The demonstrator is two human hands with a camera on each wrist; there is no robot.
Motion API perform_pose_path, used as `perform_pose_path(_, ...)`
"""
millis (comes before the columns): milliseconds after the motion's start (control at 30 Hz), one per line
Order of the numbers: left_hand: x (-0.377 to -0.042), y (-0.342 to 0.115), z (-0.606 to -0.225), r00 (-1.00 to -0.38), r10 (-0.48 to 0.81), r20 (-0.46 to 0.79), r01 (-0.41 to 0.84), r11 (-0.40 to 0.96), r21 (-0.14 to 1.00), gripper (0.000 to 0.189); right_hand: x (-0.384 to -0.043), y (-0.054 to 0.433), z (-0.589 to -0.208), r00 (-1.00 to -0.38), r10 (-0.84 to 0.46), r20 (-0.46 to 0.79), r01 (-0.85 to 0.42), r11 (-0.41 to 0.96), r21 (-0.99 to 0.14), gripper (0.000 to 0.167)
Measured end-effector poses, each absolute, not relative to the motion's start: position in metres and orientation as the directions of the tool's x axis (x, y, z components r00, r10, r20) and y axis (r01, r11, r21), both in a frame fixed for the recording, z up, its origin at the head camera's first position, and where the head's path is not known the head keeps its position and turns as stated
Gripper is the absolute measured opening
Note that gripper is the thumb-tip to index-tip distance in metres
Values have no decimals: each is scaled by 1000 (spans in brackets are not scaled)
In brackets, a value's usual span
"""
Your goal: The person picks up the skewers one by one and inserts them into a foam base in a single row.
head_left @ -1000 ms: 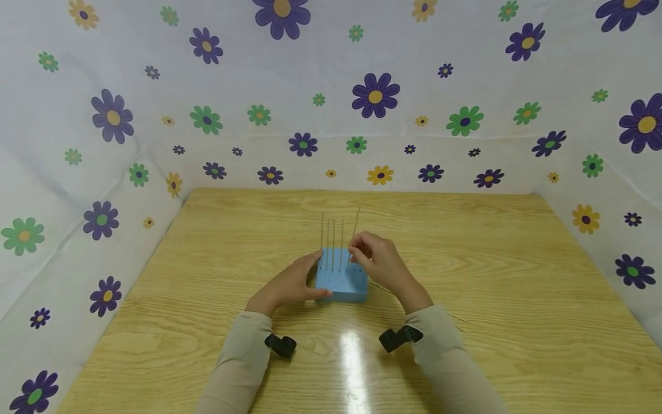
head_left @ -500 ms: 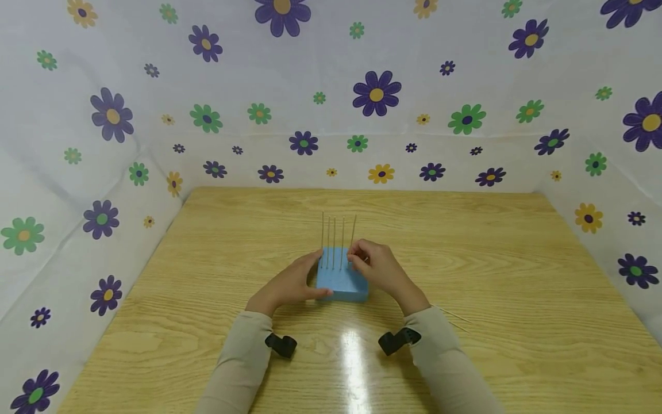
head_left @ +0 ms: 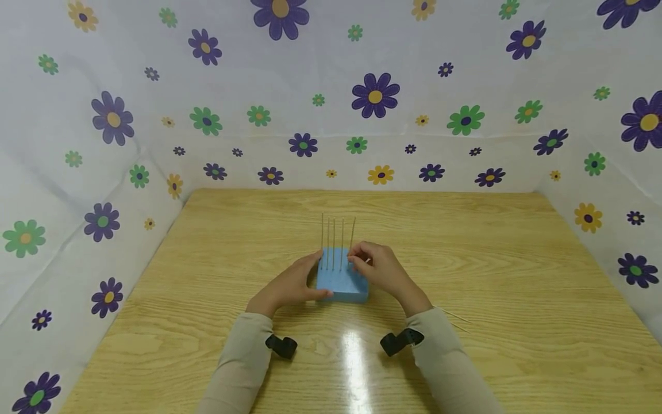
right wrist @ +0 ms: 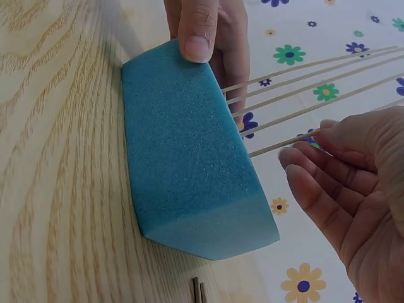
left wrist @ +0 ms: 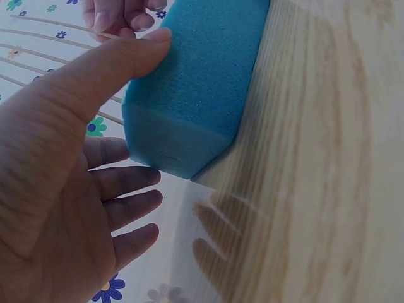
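Sheeting (head_left: 52, 184), white with printed purple, green and orange flowers, stands on the left and runs round behind the yellowish, wood-grained surface (head_left: 233, 230). Next comes the person's left hand (head_left: 289, 283), its thumb on the near edge of a light blue, rectangular foam block (head_left: 342, 283) and its fingers at the far left corner, holding it between them. The block sits near the middle of the surface. It looks light and a little soft, easy to dent; low on its sides seems the steadiest place to take hold. Out of its top, toward the back, rise four thin, tan wooden sticks (head_left: 333, 244), roughly upright and apart. To their right a matching fifth stick (head_left: 353, 230) leans slightly right, pinched low down between thumb and fingers of the right hand (head_left: 380, 265). Its lower end meets the block; how deep it goes I can't tell. Such sticks are likely stiff, very light and apt to snap if bent, so a pinch close to the block makes sense. Farthest right, beside the beige right sleeve (head_left: 445, 351), thin, pale loose sticks (head_left: 455, 315) lie on the surface. Counted: two hands, one block, five sticks meeting it, at least two loose ones.
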State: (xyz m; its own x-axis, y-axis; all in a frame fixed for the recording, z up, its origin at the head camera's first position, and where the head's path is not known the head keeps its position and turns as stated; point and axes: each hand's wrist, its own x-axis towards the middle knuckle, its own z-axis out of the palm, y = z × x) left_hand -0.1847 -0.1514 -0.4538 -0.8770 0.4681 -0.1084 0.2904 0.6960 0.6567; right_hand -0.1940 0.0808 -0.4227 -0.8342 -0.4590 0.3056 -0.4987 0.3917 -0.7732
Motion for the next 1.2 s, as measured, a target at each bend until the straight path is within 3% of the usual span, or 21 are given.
perform_pose_path(333, -184, -151, -455, -879, 465, -104, 290, 696, 658, 101, -190, 99, -422, -859, -432, 275, -465, 433, -772, 16)
perform_pose_path(1200, -181, -151, -450, -876, 461, -144, 266, 710, 652, 101, -175, 190, -435, -944, -285, 164, -312, 613, -726, 17)
